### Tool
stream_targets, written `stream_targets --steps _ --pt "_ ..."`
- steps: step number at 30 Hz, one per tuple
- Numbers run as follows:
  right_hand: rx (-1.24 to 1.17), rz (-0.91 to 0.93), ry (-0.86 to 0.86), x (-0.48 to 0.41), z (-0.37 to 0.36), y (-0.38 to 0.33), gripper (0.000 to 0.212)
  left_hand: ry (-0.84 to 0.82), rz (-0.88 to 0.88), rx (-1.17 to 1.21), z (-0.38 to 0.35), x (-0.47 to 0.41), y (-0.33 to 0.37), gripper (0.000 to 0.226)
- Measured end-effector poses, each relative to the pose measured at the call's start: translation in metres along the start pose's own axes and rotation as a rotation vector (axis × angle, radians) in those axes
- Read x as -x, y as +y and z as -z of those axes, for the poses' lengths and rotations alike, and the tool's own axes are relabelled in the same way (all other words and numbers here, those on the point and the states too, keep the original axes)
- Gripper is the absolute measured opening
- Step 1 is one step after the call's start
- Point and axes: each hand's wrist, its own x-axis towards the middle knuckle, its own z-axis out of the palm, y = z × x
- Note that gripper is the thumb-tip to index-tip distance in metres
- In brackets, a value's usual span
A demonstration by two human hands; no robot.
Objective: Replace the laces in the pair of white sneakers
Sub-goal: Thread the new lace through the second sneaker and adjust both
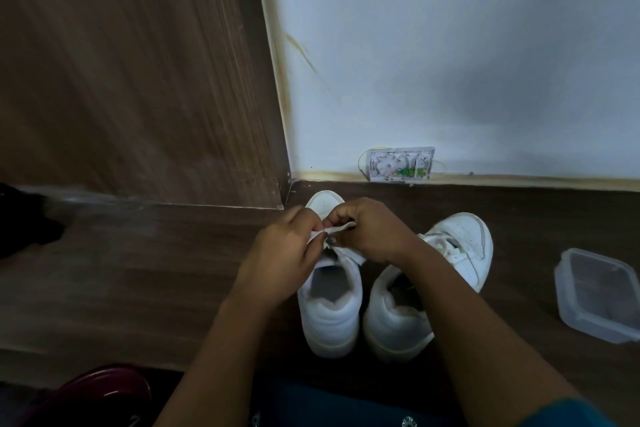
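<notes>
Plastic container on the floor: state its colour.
The plastic container is clear and see-through, with a whitish rim; the head view, the only one, shows it.

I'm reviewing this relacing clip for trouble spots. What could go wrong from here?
1. Both the left hand and right hand pinch the lace above the sneaker; nothing steadies the shoe, so a hard tug might tip it.
2. The right forearm passes over the second sneaker and could knock it aside.
3. The hands hide the eyelets in dim light, so one may get skipped.
</notes>
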Motion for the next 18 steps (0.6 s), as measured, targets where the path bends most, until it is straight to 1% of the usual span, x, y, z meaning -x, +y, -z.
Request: stream_targets --steps 4,8,12,14,17,18 --pt "0.008 0.006 0.009 0.0 -0.001 -0.001 0.015 0.013 0.012 0.006 -0.003 0.002 0.001 0.027" --pt "0.008 -0.01 0.001 0.0 -0.001 -0.002 0.015 0.03 -0.014 -0.103 -0.004 0.003 0.004 0.027" --pt "0.011 -0.014 0.002 0.001 0.0 -0.003 0.015 0.014 -0.048 -0.161 -0.005 0.003 0.006 0.02" --pt "-0.004 -0.018 -0.004 0.002 0.001 -0.003 0.016 -0.013 -0.079 -0.2 -0.006 0.002 0.006 0.01" --pt "-0.03 -0.013 -0.009 0.003 0.002 -0.005 0.019 -0.04 -0.06 -0.234 -0.01 0.002 0.008 0.029" --pt "-0.043 -0.015 -0.01 0.004 0.003 -0.005 0.02 -0.027 -0.054 -0.217 -0.011 0.002 0.008 0.027"
